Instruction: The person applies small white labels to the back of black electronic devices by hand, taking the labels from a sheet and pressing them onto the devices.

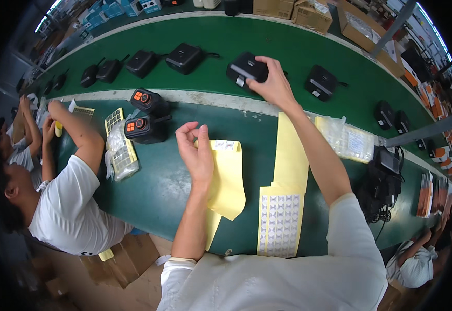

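My right hand grips a black zipped case on the green conveyor belt, thumb on its near side and fingers over the top. A small white label shows on the case's near side. Over the table, my left hand has curled fingers and a raised thumb. It holds a bent yellow label sheet, which hangs beside the thumb with a few white labels along its top edge. Part of its left edge is hidden behind the hand. Between my arms lies another yellow sheet with rows of white labels.
More black cases line the belt on both sides. Two dark cases with orange squares stand left of my left hand. Bagged label sheets and black cabled devices lie rightward. A co-worker sits at the left.
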A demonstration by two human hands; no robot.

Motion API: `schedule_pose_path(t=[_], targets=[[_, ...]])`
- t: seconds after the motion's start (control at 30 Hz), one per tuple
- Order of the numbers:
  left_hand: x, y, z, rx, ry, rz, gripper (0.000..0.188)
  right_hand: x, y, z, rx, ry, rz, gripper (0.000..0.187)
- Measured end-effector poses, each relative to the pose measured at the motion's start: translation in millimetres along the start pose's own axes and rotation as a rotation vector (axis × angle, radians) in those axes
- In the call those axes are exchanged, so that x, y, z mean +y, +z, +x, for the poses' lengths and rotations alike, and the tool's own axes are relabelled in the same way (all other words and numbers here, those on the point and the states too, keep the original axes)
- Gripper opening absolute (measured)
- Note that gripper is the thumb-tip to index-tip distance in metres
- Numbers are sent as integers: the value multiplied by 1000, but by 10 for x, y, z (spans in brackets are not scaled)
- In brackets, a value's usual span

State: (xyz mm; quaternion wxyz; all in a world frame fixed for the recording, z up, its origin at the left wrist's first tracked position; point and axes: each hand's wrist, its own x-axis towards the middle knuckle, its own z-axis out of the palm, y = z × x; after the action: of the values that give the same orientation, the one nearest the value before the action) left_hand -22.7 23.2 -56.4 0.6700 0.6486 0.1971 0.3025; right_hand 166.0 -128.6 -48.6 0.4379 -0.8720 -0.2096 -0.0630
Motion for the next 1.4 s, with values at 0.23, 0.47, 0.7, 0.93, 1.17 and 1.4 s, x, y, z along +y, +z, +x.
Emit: schedule_pose_path(t=[0.23,0.47,0.7,0.93,1.17,1.4], targets=[[23,4,-43,1,125,144,15,379,105,16,173,-164,-256,68],[-20,11,-44,36,165,140,12,-527,44,-1102,-576,34,623,37],[14,-42,-3,-214,439,301,12,-428,144,-1180,-312,54,497,27],[48,12,-34,-311,562,476,12,-379,162,-1177,-227,98,549,30],[10,58,5,-215,834,619,16,-427,237,-1141,-298,306,699,33],[-149,-69,-16,-56,221,254,5,-463,369,-890,-491,338,588,32]])
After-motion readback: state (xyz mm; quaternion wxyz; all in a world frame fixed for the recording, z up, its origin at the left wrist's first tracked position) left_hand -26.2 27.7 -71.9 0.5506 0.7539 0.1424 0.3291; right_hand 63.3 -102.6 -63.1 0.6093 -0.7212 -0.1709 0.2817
